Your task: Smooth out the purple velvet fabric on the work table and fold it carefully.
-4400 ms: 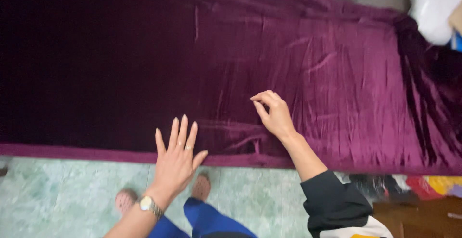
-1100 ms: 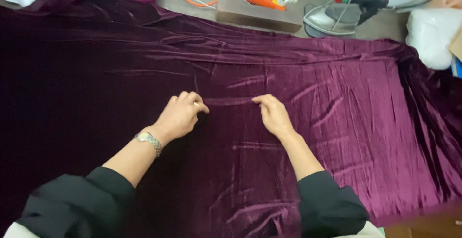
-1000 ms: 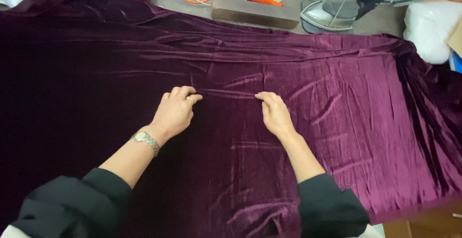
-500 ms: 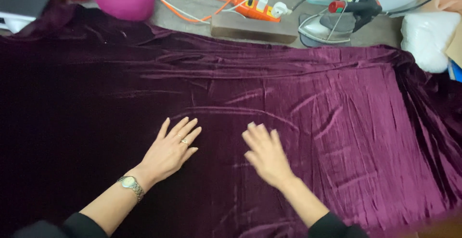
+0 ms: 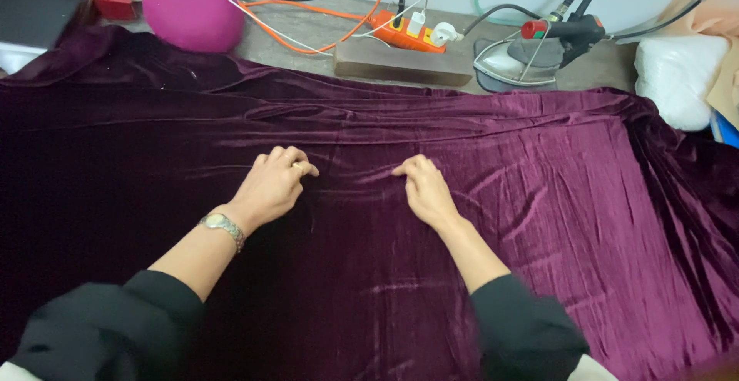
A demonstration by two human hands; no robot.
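Note:
A large sheet of dark purple velvet fabric (image 5: 539, 196) covers the table from edge to edge. My left hand (image 5: 271, 185) rests on it near the middle, fingers curled and pinching a small crease of the cloth. My right hand (image 5: 425, 188) lies a short way to the right, fingertips pinching the same crease line. A wristwatch sits on my left wrist. Both arms wear black sleeves.
Along the far edge stand a pink rounded cushion (image 5: 192, 19), an orange power strip (image 5: 408, 31) on a wooden block (image 5: 404, 61), and a steam iron (image 5: 531, 50) with hoses. A white padded bundle (image 5: 673, 81) lies at the far right.
Half a second ago both hands lay flat with spread fingers on the velvet. Now they sit farther up the cloth with fingers closed on a crease.

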